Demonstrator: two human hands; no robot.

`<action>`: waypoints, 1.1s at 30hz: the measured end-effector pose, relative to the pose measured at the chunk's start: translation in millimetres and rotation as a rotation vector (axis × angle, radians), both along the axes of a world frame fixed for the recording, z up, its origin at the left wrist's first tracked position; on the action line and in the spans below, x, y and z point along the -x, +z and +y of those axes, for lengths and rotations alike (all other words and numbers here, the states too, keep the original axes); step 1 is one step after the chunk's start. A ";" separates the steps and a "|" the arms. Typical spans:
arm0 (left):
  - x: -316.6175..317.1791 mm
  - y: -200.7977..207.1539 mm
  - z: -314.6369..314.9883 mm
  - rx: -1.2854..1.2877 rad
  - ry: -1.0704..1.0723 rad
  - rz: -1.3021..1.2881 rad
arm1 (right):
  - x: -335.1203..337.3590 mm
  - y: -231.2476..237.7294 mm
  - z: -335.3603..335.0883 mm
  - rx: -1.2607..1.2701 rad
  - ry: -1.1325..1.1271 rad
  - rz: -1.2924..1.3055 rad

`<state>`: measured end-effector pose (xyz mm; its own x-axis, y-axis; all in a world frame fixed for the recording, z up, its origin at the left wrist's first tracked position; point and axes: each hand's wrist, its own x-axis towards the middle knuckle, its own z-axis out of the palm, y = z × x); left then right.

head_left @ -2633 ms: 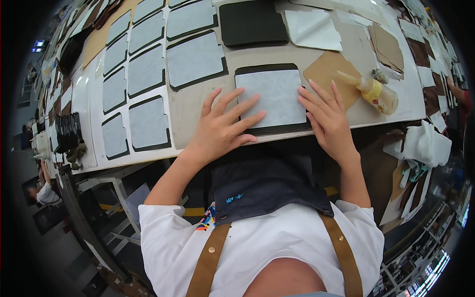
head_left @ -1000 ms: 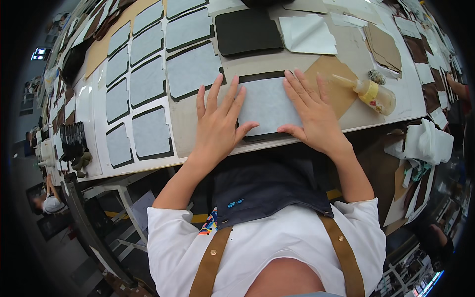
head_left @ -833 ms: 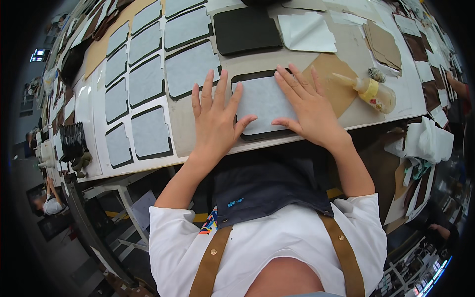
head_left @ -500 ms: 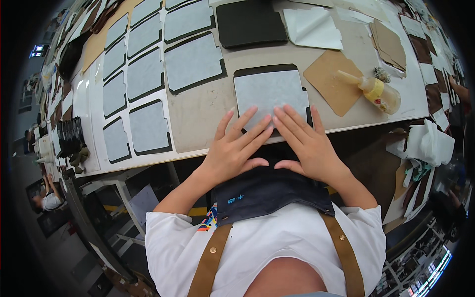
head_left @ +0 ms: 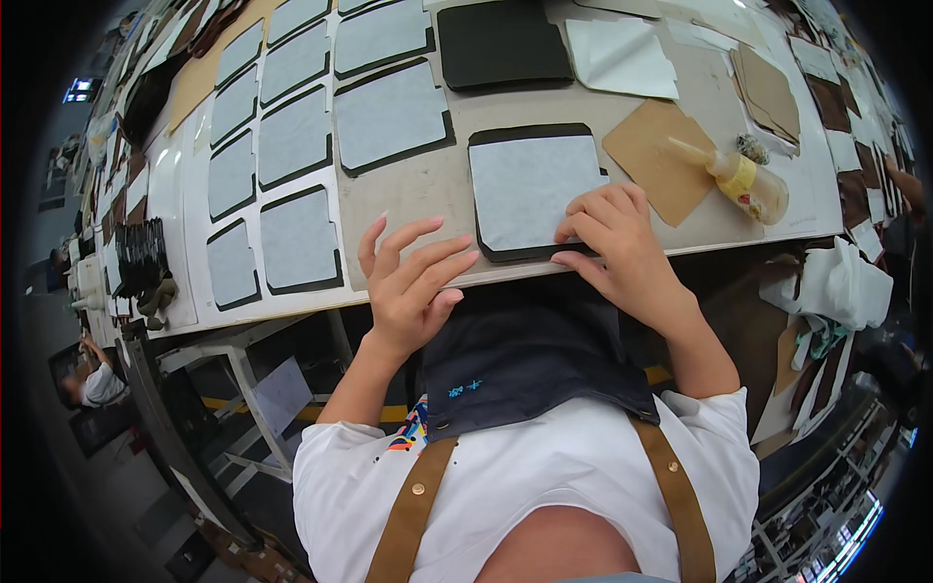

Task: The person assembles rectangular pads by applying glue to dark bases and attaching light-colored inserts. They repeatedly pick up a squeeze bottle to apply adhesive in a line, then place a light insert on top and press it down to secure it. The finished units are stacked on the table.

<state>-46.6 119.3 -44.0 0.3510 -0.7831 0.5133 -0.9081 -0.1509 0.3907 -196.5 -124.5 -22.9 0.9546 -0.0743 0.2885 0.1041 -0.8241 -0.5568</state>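
In front of me on the table lies a flat black panel (head_left: 528, 129), faced with a light grey-white sheet (head_left: 530, 189) that leaves a black border showing. My right hand (head_left: 617, 238) is closed at the panel's near right corner, fingers bent on the sheet and thumb at the near edge. It covers that corner, so the exact grip is partly hidden. Just left of the panel, my left hand (head_left: 408, 282) hovers open with its fingers spread, holding nothing.
Rows of similar faced panels (head_left: 296, 141) lie to the left. A black stack (head_left: 503, 47) and a white sheet (head_left: 622, 58) sit at the back. On the right are a tan card (head_left: 659, 155), a yellow-banded glue bottle (head_left: 748, 189) and brown pieces (head_left: 766, 97).
Both hands lay flat on the sheet before. My left hand has lifted away to the left, and my right hand has curled its fingers at the panel's near right corner.
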 end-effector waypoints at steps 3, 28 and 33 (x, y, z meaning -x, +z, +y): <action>-1.2 -0.2 0.4 0.037 0.012 0.028 | -1.5 1.1 -3.2 0.012 0.026 0.024; -6.3 11.2 -25.8 -0.199 0.278 1.230 | 3.2 -7.2 16.6 0.036 -0.017 -0.123; -1.8 8.0 -27.0 -0.177 0.258 0.909 | 4.0 -9.1 -3.3 0.110 -0.192 -0.176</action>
